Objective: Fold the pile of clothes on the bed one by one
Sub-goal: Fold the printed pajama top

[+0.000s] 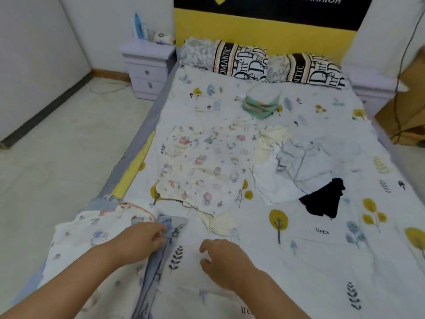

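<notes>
While the head view looks down the bed from its foot, the left hand at lower centre-left has its fingertips curled and pinching a bunched ridge of grey-blue cloth that runs down to the bottom edge, and the right hand, just right of it, hovers or rests with loosely curled fingers on the sheet and holds nothing that I can see. To the left of the ridge, a pale printed garment with a pink-trimmed neck lies flat in the lower left. The clothes yet to be folded lie mid-frame: a large cartoon-print piece spread out at centre, a cream garment crumpled beside it, a pale blue and white heap right of centre, and a black item at that heap's lower edge. All look thin, light and limp, likely to slump and crease instead of keeping shape, so I judge they are best taken at shoulders, hems or corners with both hands and smoothed flat. A small folded stack with green bands sits in the upper middle, below the pillows. Blur and the busy sheet print make edges hard to trace; I cannot tell whether the grey-blue ridge is a garment or bedding, what lies under the heap, or how many pieces it holds.
</notes>
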A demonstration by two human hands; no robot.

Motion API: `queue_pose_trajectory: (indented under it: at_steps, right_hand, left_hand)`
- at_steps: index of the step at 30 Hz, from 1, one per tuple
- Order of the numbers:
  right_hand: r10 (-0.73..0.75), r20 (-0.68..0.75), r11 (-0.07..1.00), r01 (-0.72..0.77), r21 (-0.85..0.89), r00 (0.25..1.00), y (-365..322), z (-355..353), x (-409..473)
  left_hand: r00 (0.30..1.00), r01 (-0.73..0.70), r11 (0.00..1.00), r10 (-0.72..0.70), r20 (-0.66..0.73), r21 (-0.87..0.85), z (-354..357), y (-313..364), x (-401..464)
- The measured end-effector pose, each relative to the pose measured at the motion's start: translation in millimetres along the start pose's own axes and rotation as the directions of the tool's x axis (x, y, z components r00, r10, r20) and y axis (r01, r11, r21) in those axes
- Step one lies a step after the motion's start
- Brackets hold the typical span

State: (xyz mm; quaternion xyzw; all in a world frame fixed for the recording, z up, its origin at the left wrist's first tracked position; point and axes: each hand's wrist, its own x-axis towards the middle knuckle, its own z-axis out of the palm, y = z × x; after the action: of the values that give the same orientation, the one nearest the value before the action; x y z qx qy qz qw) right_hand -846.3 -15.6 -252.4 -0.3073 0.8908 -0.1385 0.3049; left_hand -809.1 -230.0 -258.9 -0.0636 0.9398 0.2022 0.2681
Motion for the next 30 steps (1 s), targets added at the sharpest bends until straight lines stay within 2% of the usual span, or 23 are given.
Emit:
queue_pose_trajectory:
  at_steps: [9,14,20,26,30]
  right_hand:
    - [0.041,-0.033,0.998,-0.043,-0.048,0.999,120.6,-63.0,-42.5]
    - [0.049,0.001,0.993,-0.049,-0.108,0.999,166.2,-82.7,-35.8]
    - [0.066,0.047,0.984,-0.057,-0.166,0.997,193.5,-86.8,6.5]
    - [0.063,0.062,0.975,-0.049,-0.216,0.996,203.8,-71.3,77.4]
    - [0.038,0.08,0.969,-0.017,-0.247,0.996,204.3,-49.9,130.5]
  left_hand:
    - [0.999,-0.006,1.0,0.006,-0.033,0.018,16.5,120.5,49.8]
    - [0.998,0.008,1.0,-0.009,-0.067,-0.02,32.6,152.9,80.2]
    - [0.993,0.07,0.996,-0.076,-0.095,-0.059,47.4,142.4,115.6]
    - [0.988,0.112,0.993,-0.108,-0.11,0.033,55.2,107.3,170.1]
    - [0.974,0.199,0.975,-0.186,-0.129,0.095,65.2,72.0,207.6]
